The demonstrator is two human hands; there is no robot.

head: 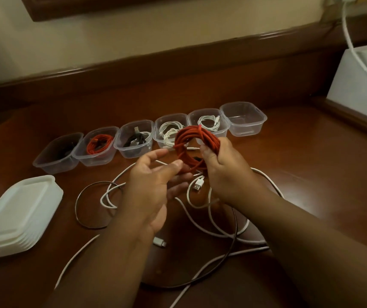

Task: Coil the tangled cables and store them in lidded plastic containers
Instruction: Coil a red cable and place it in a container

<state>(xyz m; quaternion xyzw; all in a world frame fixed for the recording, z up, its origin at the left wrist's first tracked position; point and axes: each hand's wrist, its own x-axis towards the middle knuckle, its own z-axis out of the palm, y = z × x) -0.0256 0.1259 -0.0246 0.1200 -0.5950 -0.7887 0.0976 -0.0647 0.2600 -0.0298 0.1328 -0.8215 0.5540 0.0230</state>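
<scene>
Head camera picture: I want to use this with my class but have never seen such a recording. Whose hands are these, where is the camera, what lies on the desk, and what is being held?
No machine here: a person wears one camera on the head, looking down at their own hands. The right hand grips a coiled red cable; the left hand is open beside it, fingers at the coil's lower edge. On the wooden desk stands a row of six clear containers: five hold coiled cables, the rightmost looks empty. A stack of white lids lies at the left. Loose white cables and a dark cable lie tangled beneath the hands.
</scene>
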